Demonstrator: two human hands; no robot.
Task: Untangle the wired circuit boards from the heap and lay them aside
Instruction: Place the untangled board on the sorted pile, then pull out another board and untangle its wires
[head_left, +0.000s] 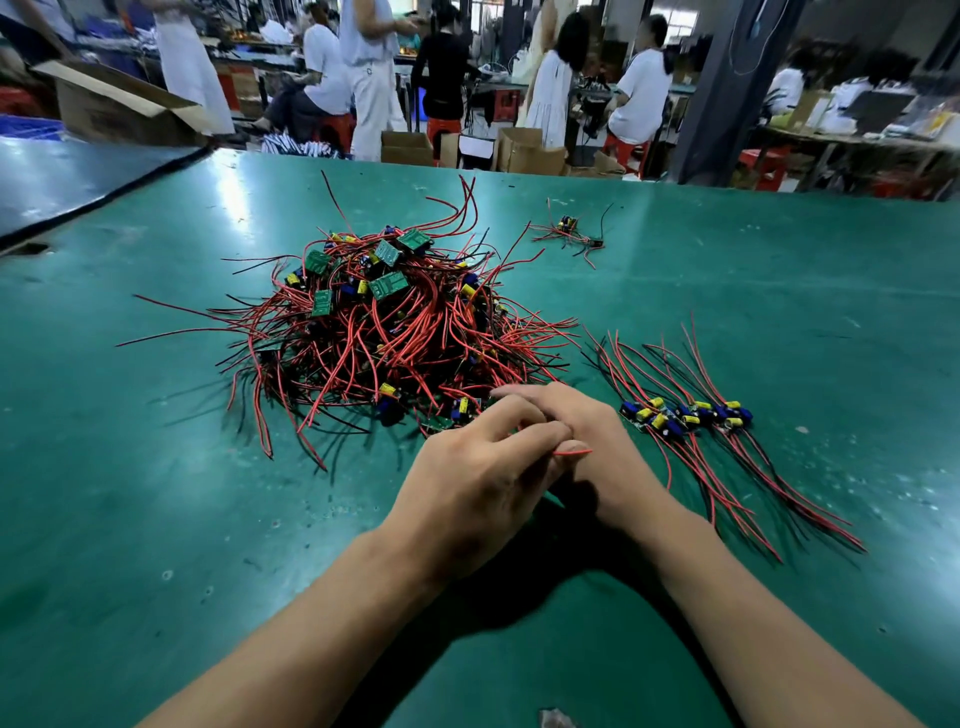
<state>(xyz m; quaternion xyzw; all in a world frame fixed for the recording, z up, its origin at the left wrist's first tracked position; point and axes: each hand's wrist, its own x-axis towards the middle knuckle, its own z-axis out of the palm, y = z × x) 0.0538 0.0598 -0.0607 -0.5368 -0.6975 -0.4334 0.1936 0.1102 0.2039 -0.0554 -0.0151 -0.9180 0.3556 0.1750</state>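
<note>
Two hands meet above the near middle of the green bench (156, 519). We see the left hand (467, 493) with its fingers (540, 434) pinching a red wire (571, 452), whose free end juts out to the right. The right hand (587, 436) lies just behind it, fingers curled and reaching into the near rim of the heap (384, 332); whether they grip anything there we cannot tell. Right of the hands lies a row of sorted boards (685, 415), their wires trailing toward the near right edge. The heap, a mound of red and black wires and green boards, sits mid-bench. Farther back, toward the far edge, we see a small stray cluster (571, 234), well apart from the heap.
</note>
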